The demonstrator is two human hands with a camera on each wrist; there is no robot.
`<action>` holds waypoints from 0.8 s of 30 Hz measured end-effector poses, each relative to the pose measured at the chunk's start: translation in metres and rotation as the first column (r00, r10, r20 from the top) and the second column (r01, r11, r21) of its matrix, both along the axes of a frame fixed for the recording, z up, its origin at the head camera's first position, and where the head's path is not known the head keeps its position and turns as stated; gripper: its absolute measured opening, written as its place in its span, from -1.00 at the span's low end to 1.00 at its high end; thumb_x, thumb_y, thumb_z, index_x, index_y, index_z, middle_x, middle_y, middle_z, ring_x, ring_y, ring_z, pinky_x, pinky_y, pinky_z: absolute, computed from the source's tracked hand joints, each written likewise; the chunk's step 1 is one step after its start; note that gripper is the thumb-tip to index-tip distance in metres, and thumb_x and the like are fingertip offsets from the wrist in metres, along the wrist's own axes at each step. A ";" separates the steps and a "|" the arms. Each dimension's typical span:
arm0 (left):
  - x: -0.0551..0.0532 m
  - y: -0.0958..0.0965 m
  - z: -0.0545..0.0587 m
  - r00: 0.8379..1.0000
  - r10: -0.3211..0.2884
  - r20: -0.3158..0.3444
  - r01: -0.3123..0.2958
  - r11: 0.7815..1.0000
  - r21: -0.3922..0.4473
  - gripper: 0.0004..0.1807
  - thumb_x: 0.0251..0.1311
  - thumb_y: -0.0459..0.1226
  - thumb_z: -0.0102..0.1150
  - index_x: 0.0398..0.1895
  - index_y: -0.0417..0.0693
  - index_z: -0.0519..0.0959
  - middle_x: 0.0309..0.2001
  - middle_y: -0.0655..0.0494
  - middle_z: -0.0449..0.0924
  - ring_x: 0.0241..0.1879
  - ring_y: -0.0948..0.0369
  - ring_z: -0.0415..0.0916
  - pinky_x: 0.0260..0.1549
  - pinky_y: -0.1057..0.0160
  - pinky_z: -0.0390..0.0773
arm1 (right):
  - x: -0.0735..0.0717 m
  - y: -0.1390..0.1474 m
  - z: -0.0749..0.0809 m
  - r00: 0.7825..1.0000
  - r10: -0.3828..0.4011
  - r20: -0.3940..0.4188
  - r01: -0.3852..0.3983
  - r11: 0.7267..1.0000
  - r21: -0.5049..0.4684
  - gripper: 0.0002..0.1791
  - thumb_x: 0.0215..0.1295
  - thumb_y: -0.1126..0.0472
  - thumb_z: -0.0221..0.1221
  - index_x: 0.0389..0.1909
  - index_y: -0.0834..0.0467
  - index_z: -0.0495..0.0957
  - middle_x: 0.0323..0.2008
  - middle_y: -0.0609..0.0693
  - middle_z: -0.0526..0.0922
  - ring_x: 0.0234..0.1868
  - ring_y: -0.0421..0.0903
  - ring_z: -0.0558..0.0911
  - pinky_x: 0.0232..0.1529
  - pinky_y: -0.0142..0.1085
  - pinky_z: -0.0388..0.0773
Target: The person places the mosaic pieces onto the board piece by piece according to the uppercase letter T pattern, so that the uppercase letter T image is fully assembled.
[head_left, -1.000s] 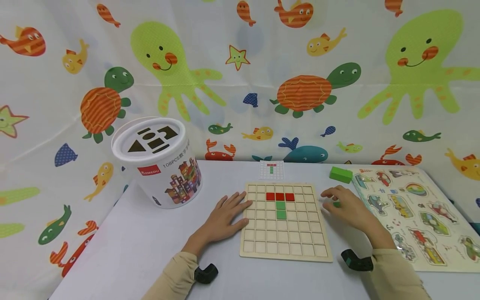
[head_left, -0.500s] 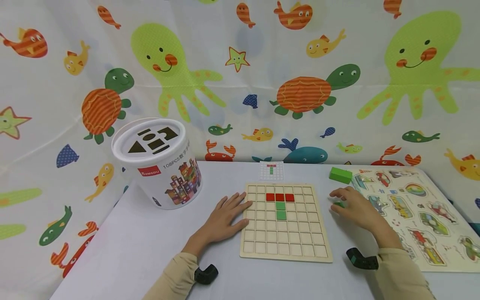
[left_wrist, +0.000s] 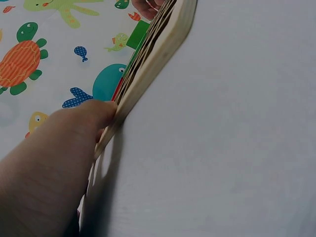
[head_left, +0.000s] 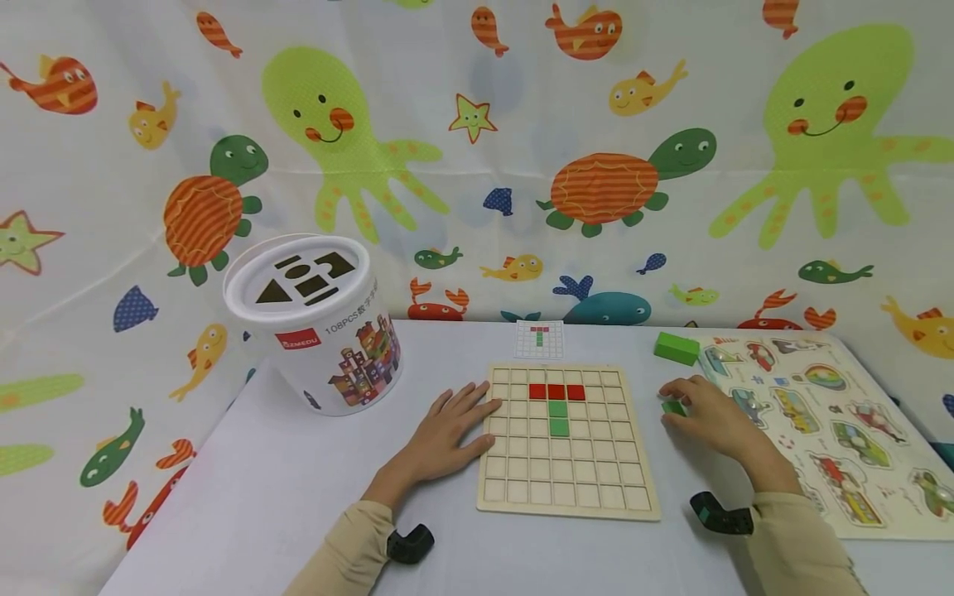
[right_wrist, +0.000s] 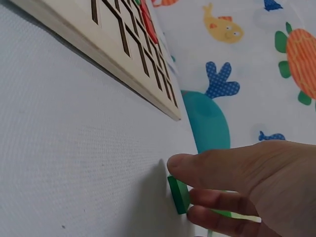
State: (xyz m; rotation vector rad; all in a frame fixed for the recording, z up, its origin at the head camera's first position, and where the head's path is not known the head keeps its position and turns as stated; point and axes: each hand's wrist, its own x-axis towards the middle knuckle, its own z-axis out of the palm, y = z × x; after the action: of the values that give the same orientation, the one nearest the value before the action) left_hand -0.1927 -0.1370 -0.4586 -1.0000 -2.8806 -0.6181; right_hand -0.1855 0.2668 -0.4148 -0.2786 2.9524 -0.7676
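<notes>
A wooden grid board (head_left: 562, 495) lies flat, with a row of red tiles (head_left: 556, 392) and two green tiles (head_left: 558, 418) below it in a column, forming a T. My left hand (head_left: 445, 434) rests at the board's left edge, fingers spread, fingertips over the rim; the left wrist view shows its thumb (left_wrist: 103, 112) against that edge. To the right of the board, my right hand (head_left: 708, 418) pinches a small green tile (right_wrist: 178, 195) between thumb and fingertips, low over the table. The tile is partly covered by the fingers in the head view.
A small card (head_left: 540, 340) with a printed T pattern lies behind the board. A green block (head_left: 676, 348) stands at the back right, beside a vehicle picture puzzle (head_left: 827, 414). A white lidded bucket (head_left: 320, 331) stands at the left. A patterned cloth (head_left: 477, 190) hangs behind.
My right hand has moved right, away from the board's edge, and closed on the small green tile, which now sits tilted between its fingers. The left hand has stayed still.
</notes>
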 end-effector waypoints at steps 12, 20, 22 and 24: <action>-0.001 0.000 -0.001 1.000 -0.006 0.006 0.006 1.000 0.006 -0.38 0.34 0.13 -0.13 0.43 0.26 0.17 0.50 0.13 -0.02 0.50 0.07 -0.10 0.43 -0.11 -0.11 | 0.001 0.001 0.002 0.997 -0.071 0.003 0.070 0.994 0.082 -0.59 0.12 0.18 0.28 -0.07 0.35 0.53 -0.22 0.26 0.52 -0.23 0.12 0.55 -0.30 -0.06 0.53; -0.001 0.001 0.000 1.000 -0.007 0.005 0.007 1.000 0.008 -0.38 0.34 0.13 -0.13 0.43 0.25 0.18 0.50 0.11 -0.01 0.50 0.06 -0.09 0.43 -0.12 -0.11 | 0.001 0.001 0.002 0.994 -0.106 0.036 0.102 0.990 0.096 -0.65 0.13 0.16 0.28 -0.13 0.30 0.54 -0.26 0.20 0.54 -0.27 0.05 0.54 -0.33 -0.12 0.49; -0.001 0.001 -0.001 1.000 -0.006 0.004 0.006 1.000 0.004 -0.38 0.34 0.13 -0.13 0.43 0.25 0.18 0.50 0.12 -0.01 0.50 0.06 -0.10 0.43 -0.11 -0.11 | 0.001 0.001 0.002 0.993 -0.109 0.041 0.105 0.990 0.091 -0.67 0.13 0.17 0.28 -0.15 0.28 0.53 -0.27 0.18 0.54 -0.29 0.02 0.52 -0.34 -0.14 0.47; -0.001 0.001 -0.001 1.000 -0.005 0.005 0.005 1.000 0.001 -0.38 0.34 0.13 -0.14 0.43 0.25 0.18 0.50 0.12 -0.02 0.50 0.07 -0.10 0.43 -0.11 -0.11 | 0.000 0.001 0.003 0.993 -0.103 0.048 0.100 0.992 0.077 -0.67 0.12 0.17 0.29 -0.16 0.28 0.51 -0.28 0.18 0.55 -0.31 0.01 0.51 -0.36 -0.16 0.46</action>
State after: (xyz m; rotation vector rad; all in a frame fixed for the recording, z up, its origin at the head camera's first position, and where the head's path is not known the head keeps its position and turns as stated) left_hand -0.1940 -0.1364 -0.4594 -1.0073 -2.8829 -0.6236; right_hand -0.1852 0.2680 -0.4115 -0.1023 2.9570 -0.6626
